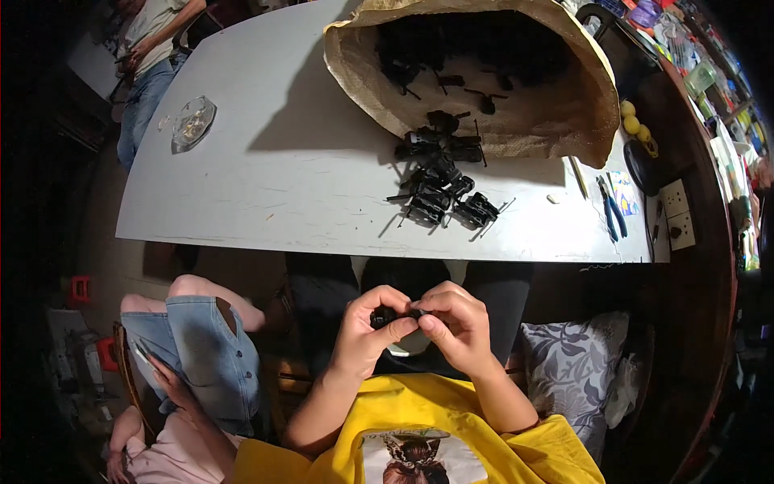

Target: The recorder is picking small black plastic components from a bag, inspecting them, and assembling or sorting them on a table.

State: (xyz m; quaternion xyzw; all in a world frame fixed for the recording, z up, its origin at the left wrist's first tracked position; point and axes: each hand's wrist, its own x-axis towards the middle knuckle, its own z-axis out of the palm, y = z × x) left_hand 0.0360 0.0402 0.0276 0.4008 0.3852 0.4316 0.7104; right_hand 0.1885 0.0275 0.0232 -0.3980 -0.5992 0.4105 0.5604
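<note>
Above my lap, just off the table's near edge, my two hands meet over a small black plastic part (382,317). My left hand (363,332) curls its fingers and thumb around the part. With thumb and fingertips pinched together, my right hand (459,329) grips the part's other end. Fingers cover most of the part, so its full shape is hidden. Beyond my hands, a pile of similar black plastic parts (431,198) with thin rods sticking out lies on the white table (242,202). The pile reaches the mouth of a tan woven sack (532,145) holding more black pieces.
A glass ashtray (193,123) stands at the table's left. Dark-handled pliers (610,211) and a thin stick (578,177) lie at the right, near a wall socket (677,214). A seated person (197,339) is at my left; another person (153,73) is farther back. A patterned cushion (568,367) rests at my right.
</note>
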